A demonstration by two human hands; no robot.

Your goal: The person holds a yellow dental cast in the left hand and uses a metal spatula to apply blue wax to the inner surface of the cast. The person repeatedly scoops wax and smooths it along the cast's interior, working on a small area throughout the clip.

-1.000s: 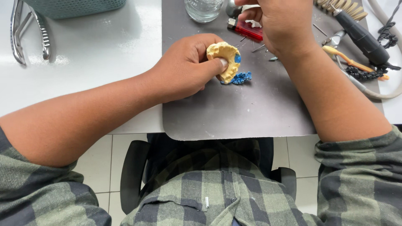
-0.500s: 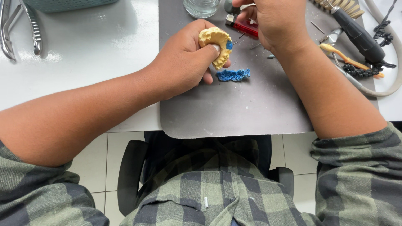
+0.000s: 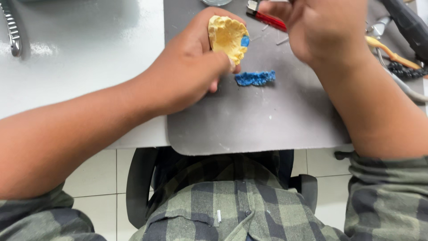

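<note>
My left hand (image 3: 187,67) is closed around the yellow dental plaster cast (image 3: 227,38) above the grey mat (image 3: 267,120), probably rigid and brittle, best gripped by its base, while my right hand (image 3: 330,27) pinches a red-handled tool (image 3: 267,18).

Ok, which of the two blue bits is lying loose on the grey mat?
The long, crumbly blue strip, lying alone below the left hand. The other, a small blue patch, sits on the held yellow cast.

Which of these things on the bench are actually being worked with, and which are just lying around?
In use:
left hand gripping the yellow dental cast
right hand by the red-handled tool

Lying about:
blue strip on the grey mat
metal instrument
orange-handled tool
</note>
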